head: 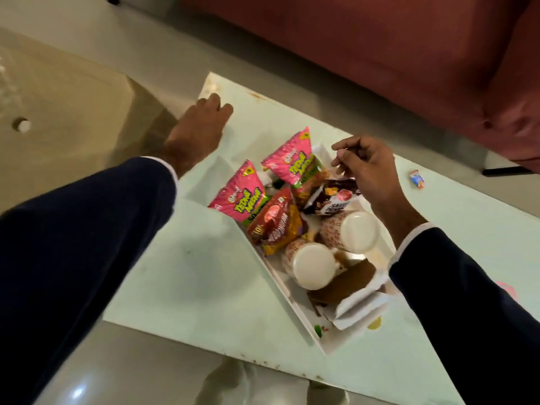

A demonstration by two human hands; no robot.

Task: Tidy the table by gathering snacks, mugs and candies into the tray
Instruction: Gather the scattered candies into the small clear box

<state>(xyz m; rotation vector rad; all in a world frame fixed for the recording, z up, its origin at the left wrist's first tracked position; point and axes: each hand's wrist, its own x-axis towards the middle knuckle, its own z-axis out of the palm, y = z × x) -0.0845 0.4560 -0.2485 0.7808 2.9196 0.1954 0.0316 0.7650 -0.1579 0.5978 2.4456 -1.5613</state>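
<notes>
A white tray (295,299) lies on the pale green table (187,273). In it are two pink snack packets (244,197) (292,159), a red and yellow packet (277,226), a dark brown packet (330,197), two patterned mugs (312,266) (355,230) turned upside down, and a brown slab (347,282). My right hand (368,171) hovers over the tray's far end, fingertips pinched on a small dark thing too small to name. My left hand (201,121) reaches to the table's far left corner with its fingers curled down; it is blurred. A small wrapped candy (416,178) lies on the table to the right.
A yellow candy (374,323) lies beside the tray's near right corner, and a pink thing (507,289) shows by my right sleeve. A red sofa (380,54) runs along the table's far side. Beige tiled floor (73,92) lies to the left.
</notes>
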